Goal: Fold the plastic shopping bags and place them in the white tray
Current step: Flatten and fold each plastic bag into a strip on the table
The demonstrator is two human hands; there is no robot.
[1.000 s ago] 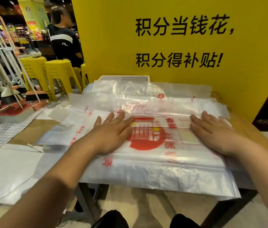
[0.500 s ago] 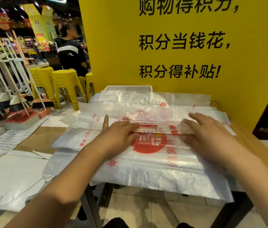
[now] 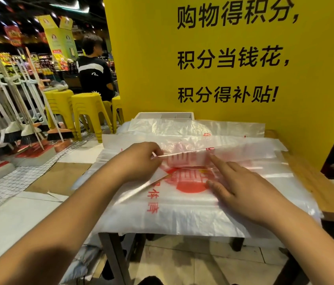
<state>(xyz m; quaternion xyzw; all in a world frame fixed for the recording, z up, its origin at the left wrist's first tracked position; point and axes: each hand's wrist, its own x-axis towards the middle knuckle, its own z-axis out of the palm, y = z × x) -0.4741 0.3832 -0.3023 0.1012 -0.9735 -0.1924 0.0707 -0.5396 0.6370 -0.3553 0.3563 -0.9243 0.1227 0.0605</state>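
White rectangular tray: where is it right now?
Head view, upper centre: the white rectangular tray sits at the far end of the wooden table, against the yellow sign board, its near side hidden behind the pile of translucent plastic shopping bags.

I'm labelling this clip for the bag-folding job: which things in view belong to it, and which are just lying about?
Part of the job: printed plastic bag, its edge pinched by the left hand, pressed flat by the right hand; pile of bags beneath it; white tray behind.
Just lying about: yellow stools, brooms, yellow sign, person in a black top.
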